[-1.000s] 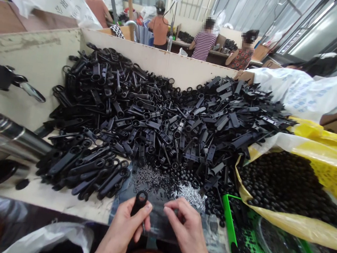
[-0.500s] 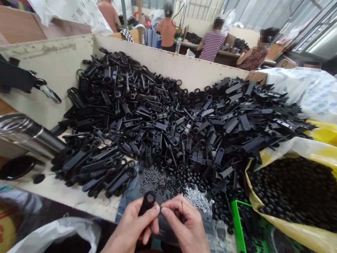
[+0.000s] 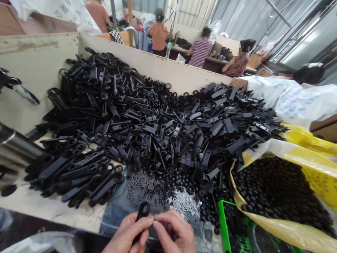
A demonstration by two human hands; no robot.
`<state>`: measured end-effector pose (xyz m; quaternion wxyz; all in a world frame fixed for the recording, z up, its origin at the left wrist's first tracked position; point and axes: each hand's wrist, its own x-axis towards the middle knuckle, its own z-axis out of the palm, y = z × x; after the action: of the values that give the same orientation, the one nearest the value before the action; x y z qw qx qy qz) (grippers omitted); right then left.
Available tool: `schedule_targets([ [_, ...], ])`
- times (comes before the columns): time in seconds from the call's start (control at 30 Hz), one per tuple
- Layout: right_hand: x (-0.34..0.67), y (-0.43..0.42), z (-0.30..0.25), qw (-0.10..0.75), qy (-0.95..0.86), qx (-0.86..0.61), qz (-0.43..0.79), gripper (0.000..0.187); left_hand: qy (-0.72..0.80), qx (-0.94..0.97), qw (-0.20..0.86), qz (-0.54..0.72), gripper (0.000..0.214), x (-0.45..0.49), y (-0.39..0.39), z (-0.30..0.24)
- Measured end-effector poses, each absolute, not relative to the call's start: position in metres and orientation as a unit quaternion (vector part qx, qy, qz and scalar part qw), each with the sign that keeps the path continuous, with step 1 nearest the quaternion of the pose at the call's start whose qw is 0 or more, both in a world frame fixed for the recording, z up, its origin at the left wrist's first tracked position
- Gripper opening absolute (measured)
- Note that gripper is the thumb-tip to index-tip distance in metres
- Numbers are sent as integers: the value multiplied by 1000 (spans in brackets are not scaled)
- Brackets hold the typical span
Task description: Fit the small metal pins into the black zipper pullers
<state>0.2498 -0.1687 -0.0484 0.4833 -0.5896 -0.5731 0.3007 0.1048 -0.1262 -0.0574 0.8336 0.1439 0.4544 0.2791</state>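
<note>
My left hand [image 3: 127,240] is closed round a black plastic arm with a ring end [image 3: 143,210], held upright at the near edge of the table. My right hand [image 3: 172,240] is pinched, its thumb and forefinger meeting the left thumb beside the ring; what it pinches is too small to name. Just beyond the hands lie small silver screws [image 3: 183,201] and darker screws [image 3: 142,181]. A big heap of the same black plastic arms [image 3: 145,116] fills the table behind them.
A yellow bag of small black round parts [image 3: 281,193] sits at the right, above a green tray [image 3: 221,227]. A metal tube [image 3: 3,142] juts in from the left. A low board wall [image 3: 168,67] bounds the table. Several people work at far tables.
My right hand has closed in on the left until the fingertips meet at the ring end. Both hands sit slightly lower in view, and the camera has shifted a little.
</note>
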Motion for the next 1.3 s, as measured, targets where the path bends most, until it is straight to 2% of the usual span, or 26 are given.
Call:
schedule_targets([
  [0.27,258,-168,-49,478,-594,-584,279,17,444,66,853,266,48,111,-123,-42],
  [0.5,259,-164,-46,472,-575,-600,293,15,427,143,856,253,32,102,-124,-24],
  [0.67,259,-155,-43,463,-621,-564,288,12,457,216,832,231,43,92,-122,-12],
  [0.8,255,-148,-44,440,-659,-542,280,13,493,249,804,218,67,87,-126,-17],
  [0.87,253,-147,-44,429,-658,-549,287,12,491,285,794,217,70,85,-128,-23],
  [1.03,248,-148,-40,417,-626,-581,311,15,474,360,771,226,61,81,-131,-39],
  [1.17,243,-150,-39,433,-609,-585,314,23,495,366,750,243,62,79,-130,-43],
  [1.3,239,-153,-40,448,-598,-584,317,24,498,402,735,224,53,79,-127,-41],
])
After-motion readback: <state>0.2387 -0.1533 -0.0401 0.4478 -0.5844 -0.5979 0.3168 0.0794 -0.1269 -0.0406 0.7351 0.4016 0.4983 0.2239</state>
